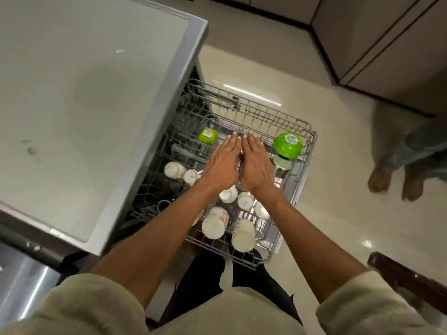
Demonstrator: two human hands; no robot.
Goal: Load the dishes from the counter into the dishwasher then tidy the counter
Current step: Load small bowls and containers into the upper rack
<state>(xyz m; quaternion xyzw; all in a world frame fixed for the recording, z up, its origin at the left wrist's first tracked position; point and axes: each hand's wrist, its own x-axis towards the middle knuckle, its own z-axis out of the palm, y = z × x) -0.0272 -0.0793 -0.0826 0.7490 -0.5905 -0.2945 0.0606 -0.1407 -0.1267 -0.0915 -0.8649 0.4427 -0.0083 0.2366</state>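
Note:
The grey wire dishwasher rack (305, 131) is pulled out over the floor below the counter. In it stand several upturned white cups (214, 223), a green square cup (207, 135), a green bowl (287, 144) and a steel tumbler (282, 163). My left hand (223, 164) and my right hand (255, 165) lie side by side, palms down with straight fingers, over the middle of the rack. Their fingertips reach a cross wire. Whatever is under the palms is hidden.
The pale counter top (79, 97) fills the left, its edge right beside the rack. Another person's bare feet (396, 182) stand on the tiled floor to the right. Cabinet fronts (387, 44) line the back. A dark wooden piece (411, 281) is at lower right.

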